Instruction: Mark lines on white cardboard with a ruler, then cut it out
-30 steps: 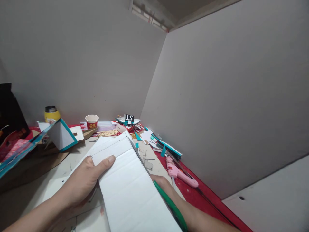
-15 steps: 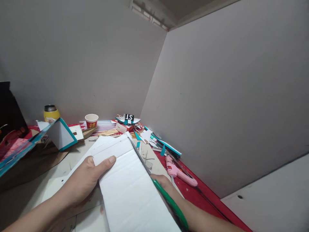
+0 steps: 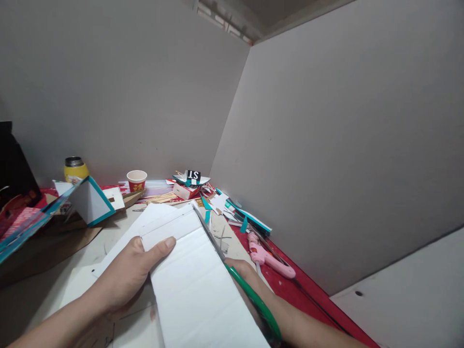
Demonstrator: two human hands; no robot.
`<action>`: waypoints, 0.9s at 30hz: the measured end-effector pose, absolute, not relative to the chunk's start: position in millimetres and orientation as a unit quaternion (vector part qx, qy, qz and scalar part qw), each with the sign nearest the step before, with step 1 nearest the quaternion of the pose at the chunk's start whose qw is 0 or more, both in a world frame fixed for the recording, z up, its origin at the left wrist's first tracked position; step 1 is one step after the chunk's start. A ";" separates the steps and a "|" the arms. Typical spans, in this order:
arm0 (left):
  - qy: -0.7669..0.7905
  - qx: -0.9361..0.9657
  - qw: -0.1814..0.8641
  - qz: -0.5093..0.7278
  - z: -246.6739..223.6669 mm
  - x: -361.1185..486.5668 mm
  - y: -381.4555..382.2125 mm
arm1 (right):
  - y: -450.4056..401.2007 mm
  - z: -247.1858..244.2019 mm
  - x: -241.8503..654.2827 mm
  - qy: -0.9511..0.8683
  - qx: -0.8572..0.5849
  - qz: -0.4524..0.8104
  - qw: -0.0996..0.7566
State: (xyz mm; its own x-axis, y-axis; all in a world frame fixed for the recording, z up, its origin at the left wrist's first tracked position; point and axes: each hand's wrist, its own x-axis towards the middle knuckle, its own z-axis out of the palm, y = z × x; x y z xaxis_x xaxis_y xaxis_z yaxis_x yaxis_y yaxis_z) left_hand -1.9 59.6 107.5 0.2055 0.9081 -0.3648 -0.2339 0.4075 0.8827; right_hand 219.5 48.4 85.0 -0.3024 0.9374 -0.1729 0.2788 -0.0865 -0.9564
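A long white cardboard strip (image 3: 199, 290) with pencil lines near its far end is gripped by my left hand (image 3: 134, 266), the thumb lying on top and the fingers hidden beneath. My right hand (image 3: 250, 280) is closed on green-handled scissors (image 3: 253, 299), partly hidden behind the cardboard. The scissors' dark blade runs along the strip's right edge toward the far corner. Another white sheet (image 3: 154, 212) lies under the far end of the strip.
A pink glue gun (image 3: 273, 263) lies on red cloth (image 3: 290, 295) at right. Paper scraps (image 3: 219, 200) and thin wooden sticks (image 3: 163, 198) lie at the back, near a paper cup (image 3: 137, 181) and a yellow bottle (image 3: 75, 169). A teal-edged cardboard piece (image 3: 90, 203) stands at left.
The cardboard strip and my left hand have shifted very slightly toward me. The scissors stay at the right edge; little else differs.
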 end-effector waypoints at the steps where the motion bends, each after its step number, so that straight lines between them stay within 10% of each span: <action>1: 0.468 0.351 0.697 0.414 107.3 -2.4 60.2 | 48.2 85.5 218.0 -0.585 -0.509 0.553 0.305; 27: 0.469 0.353 0.695 0.416 109.7 0.7 57.0 | 51.2 69.3 219.9 -0.567 -0.504 0.570 0.318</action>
